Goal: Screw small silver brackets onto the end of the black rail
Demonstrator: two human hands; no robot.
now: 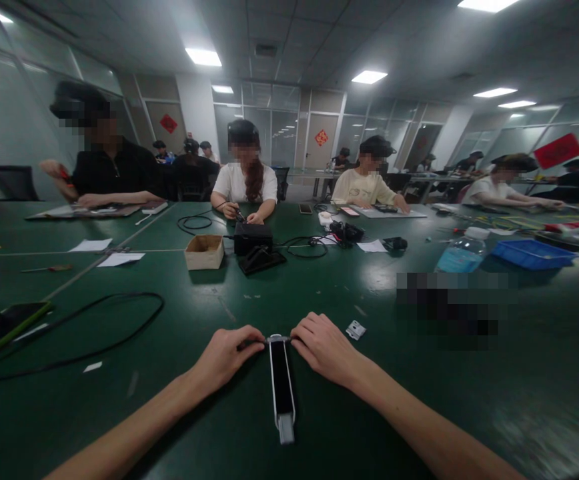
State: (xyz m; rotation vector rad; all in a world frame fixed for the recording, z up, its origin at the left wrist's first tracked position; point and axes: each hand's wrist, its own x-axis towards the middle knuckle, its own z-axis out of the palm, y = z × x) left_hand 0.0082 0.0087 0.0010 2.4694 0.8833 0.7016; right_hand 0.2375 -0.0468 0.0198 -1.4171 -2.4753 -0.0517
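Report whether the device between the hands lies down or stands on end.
Lying down: the device stretches lengthwise over the table, black face up; whether slightly raised, cannot tell.

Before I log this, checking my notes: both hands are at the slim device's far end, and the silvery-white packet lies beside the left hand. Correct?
Not quite: the head view shows the silvery-white packet beside the right hand, not the left hand. Both hands are indeed at the far end of the slim device.

Dim overall; overhead panel lights (203,57) clip white. Hazy glare on the green tabletop (289,293), mid-table and near right. Wide-angle bending at left and right edges; far co-workers (237,183) soft, partly pixelated.
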